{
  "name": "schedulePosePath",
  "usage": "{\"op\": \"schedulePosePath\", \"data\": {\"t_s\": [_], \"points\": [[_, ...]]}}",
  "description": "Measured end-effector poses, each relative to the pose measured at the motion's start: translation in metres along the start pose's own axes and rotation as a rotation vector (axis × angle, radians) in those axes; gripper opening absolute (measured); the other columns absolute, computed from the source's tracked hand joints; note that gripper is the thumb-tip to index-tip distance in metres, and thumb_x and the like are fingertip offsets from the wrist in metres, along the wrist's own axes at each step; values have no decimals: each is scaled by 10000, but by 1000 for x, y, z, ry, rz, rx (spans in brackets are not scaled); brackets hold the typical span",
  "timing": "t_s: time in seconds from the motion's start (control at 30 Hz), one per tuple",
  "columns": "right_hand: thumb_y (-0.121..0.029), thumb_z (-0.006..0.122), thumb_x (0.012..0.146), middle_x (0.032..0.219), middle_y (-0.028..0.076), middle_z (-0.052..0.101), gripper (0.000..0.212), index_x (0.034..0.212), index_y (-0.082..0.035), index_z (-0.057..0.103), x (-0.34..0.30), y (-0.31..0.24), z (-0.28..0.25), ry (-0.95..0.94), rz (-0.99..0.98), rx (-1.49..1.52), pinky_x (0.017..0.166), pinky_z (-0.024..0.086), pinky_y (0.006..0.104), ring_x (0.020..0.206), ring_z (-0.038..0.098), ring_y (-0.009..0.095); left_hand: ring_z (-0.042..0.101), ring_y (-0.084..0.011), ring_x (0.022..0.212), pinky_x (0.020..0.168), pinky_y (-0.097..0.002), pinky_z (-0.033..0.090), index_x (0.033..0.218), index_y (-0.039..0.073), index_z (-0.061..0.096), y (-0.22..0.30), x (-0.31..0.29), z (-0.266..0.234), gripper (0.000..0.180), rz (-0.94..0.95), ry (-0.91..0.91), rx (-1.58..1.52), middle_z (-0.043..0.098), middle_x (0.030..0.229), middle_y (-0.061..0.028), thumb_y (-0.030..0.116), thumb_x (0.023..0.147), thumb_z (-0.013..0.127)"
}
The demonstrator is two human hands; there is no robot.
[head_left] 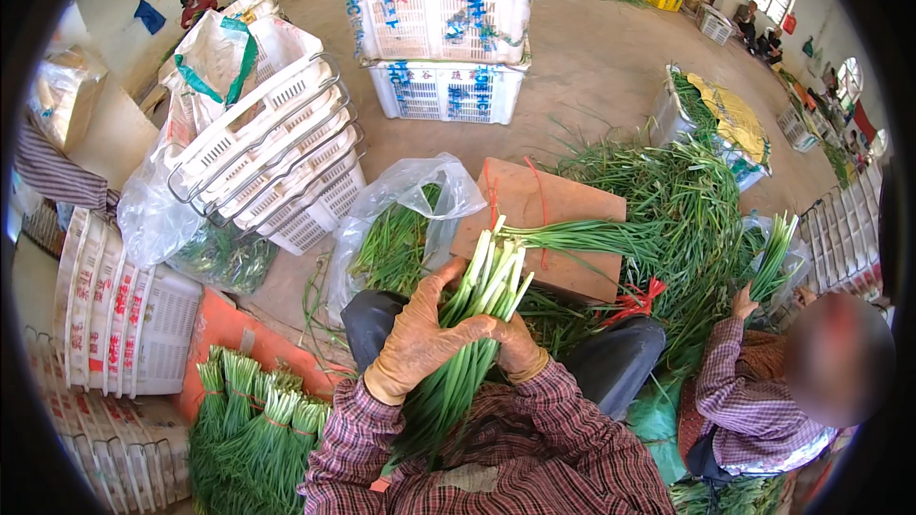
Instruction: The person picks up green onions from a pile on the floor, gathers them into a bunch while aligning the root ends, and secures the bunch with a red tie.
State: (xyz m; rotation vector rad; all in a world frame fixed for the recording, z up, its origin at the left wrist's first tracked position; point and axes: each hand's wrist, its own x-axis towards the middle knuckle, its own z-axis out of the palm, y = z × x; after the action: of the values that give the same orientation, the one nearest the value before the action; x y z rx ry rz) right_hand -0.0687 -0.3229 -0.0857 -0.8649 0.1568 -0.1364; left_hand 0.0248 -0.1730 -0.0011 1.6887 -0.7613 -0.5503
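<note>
A bunch of green chives (489,291) with white stalk ends is held upright before my lap, its leaves hanging down toward my waist. My left hand (420,336), in a yellow-brown glove, wraps the bunch from the left. Also gloved, my right hand (518,348) closes round it from the right; the stalks hide part of its fingers. Just beyond the hands, more loose chives (587,238) lie across a brown block (553,195) with red ties on it. At the lower left, tied chive bundles (258,410) stand beside an orange-red board (239,324).
A big heap of loose chives (677,200) spreads to the right, with red ties (641,298) near my knee. A clear bag (405,195) of greens stands ahead. Stacked white crates (277,148) rise at the left. A co-worker (754,391) sits close on the right.
</note>
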Motion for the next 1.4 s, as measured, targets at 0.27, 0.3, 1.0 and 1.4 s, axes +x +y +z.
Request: {"op": "schedulePosePath", "data": {"t_s": [0.27, 0.3, 1.0, 1.4], "points": [[-384, 779, 858, 1177, 72, 670, 615, 1314, -7, 612, -10, -7, 1, 135, -47, -64, 967, 484, 363, 1080, 621, 191, 425, -240, 1388, 1174, -365, 331, 1565, -1, 294, -15, -1, -6, 1048, -193, -227, -258, 445, 1514, -133, 278, 765, 910], [-402, 756, 869, 1200, 79, 666, 629, 1336, -9, 600, -11, -11, 3, 68, -62, -79, 974, 479, 364, 1093, 614, 199, 433, -236, 1380, 1173, -362, 331, 1567, 5, 297, -14, 3, -9, 1041, -228, -266, -374, 454, 1509, -121, 271, 768, 908], [-507, 796, 854, 1455, 102, 490, 1098, 1623, -61, 149, -45, -24, -69, -78, 296, -249, 1164, 347, 411, 1357, 443, 250, 627, -300, 1208, 1048, -421, 506, 1516, 34, 427, -154, -74, 29, 1093, -1057, -678, -1016, 610, 1381, -169, 442, 643, 941], [-700, 489, 960, 1651, 151, 297, 952, 1598, -31, 263, 12, -79, -80, -380, 353, -664, 1255, 165, 417, 1547, 217, 274, 582, -280, 1269, 1093, -412, 474, 1564, 60, 347, -156, -56, 33, 1203, -1102, -705, -1055, 547, 1450, -144, 403, 599, 978]]}}
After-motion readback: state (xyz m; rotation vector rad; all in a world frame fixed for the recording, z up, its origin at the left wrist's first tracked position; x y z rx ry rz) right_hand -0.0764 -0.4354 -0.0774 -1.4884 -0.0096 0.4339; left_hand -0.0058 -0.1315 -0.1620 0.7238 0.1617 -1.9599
